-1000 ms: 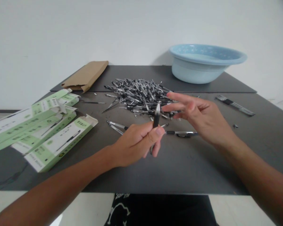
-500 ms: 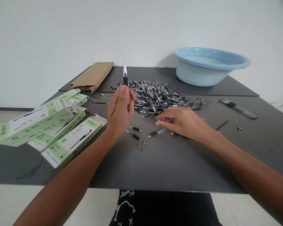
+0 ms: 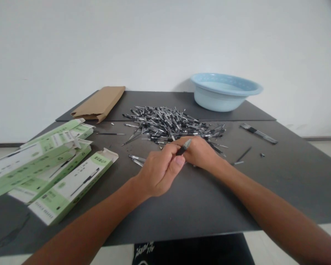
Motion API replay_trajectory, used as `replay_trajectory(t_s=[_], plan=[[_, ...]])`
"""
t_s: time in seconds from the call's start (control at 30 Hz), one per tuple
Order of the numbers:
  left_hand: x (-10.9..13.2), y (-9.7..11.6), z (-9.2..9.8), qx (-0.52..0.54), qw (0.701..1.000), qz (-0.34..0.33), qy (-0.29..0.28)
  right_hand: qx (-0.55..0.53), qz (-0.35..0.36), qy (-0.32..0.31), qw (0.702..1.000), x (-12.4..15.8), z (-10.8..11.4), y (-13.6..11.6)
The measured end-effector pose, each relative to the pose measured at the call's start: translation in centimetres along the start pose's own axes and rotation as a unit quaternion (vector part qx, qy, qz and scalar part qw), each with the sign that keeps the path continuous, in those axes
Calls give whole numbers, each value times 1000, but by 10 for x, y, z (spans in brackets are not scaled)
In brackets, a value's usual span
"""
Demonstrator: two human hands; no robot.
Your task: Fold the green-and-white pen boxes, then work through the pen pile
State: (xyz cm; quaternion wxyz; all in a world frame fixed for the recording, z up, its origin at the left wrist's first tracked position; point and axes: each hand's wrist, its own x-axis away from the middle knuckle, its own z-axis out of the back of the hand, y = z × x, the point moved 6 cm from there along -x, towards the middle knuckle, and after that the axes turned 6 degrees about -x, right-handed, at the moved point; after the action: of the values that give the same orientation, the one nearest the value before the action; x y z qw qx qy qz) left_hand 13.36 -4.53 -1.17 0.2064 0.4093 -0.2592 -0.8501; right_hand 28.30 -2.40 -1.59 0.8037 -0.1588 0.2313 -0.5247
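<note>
My left hand (image 3: 161,169) is closed around a pen (image 3: 183,147). The pen's black grip and pointed silver tip stick out past the thumb, tilted up and to the right; its rear part is hidden in the fist. Just behind that tip is my right hand (image 3: 200,150), low over the near edge of a heap of pens (image 3: 165,119). Its fingertips are covered by the left hand and the pen, so what they hold, if anything, does not show. A few loose pens (image 3: 136,159) lie left of the hands, partly covered by the left one.
Green-and-white pen boxes (image 3: 74,184) are piled at the left. Behind them lies a brown paper envelope (image 3: 99,103). A light blue basin (image 3: 223,96) stands at the back right, with a bundle of pens (image 3: 259,133) in front of it. The dark table (image 3: 187,209) has a near edge.
My left hand has come down and right, bringing the pen from upright to a slant beside my right hand. The view has shifted, with the table's contents lower in the picture.
</note>
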Motion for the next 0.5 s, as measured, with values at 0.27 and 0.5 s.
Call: replay_trajectory(t_s=[0.27, 0.5], plan=[[-3, 1, 2, -16, 1000, 5, -8, 3, 3, 2, 1000, 1, 5, 4], [-9, -21, 28, 108, 976, 54, 180, 43, 9, -39, 998, 2, 12, 13]])
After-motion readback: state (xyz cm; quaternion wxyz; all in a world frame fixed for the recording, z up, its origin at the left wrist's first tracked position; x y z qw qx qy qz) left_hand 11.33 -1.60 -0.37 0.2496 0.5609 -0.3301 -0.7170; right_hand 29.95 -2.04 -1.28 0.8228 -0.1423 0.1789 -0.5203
